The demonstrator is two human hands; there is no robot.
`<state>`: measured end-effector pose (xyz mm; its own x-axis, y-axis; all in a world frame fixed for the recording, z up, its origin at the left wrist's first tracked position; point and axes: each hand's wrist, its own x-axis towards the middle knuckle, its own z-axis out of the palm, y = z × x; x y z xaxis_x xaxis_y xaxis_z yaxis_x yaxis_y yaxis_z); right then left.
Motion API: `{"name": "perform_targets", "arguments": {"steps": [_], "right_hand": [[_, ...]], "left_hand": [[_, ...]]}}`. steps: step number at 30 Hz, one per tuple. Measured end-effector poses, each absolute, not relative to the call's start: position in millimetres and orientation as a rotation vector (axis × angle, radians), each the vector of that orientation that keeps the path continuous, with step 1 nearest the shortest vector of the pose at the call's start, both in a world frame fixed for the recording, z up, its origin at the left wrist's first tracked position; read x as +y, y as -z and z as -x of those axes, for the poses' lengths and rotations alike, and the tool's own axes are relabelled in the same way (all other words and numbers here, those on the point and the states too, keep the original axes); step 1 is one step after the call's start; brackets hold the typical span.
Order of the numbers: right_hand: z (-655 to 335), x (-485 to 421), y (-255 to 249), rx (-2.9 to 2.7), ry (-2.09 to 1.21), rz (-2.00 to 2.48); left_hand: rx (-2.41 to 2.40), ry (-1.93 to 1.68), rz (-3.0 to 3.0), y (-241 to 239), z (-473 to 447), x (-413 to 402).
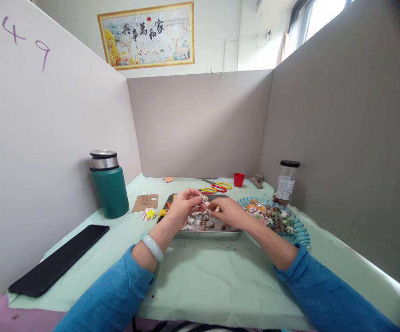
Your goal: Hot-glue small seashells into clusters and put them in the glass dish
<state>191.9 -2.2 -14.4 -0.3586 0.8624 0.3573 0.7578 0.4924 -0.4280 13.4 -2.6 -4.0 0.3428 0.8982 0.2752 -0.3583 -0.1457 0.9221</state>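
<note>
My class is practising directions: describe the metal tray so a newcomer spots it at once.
Start with the pale green table cover, walled by grey panels. Near its middle, the left hand and right hand are over the metal tray. Its straight-sided, grey form sets it apart from the round, blue, scalloped plate to its right.

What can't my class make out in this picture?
In the head view:
Small pale item in the bare left hand, beside the bare right hand: too small, partly hand-covered.
Parts of the rectangular grey metal tray: behind the hands.
Print on the white jar label: too small.
</note>
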Motion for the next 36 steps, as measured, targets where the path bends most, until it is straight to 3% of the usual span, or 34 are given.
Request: {"name": "perform_targets", "arguments": {"steps": [4,8,36], "right_hand": [[-181,-9,8,-1.87,-0.675,1.017],[-171,-15,6,-1.623,-0.835,0.913],[-170,-18,7,-1.282,-1.162,0.746]], "left_hand": [[0.577,-1.256,-1.256,5,-15,-3],[0.61,-1.254,-1.268,4,-18,-6],[0.706,-1.277,-1.546,3,-19,-8]]}}
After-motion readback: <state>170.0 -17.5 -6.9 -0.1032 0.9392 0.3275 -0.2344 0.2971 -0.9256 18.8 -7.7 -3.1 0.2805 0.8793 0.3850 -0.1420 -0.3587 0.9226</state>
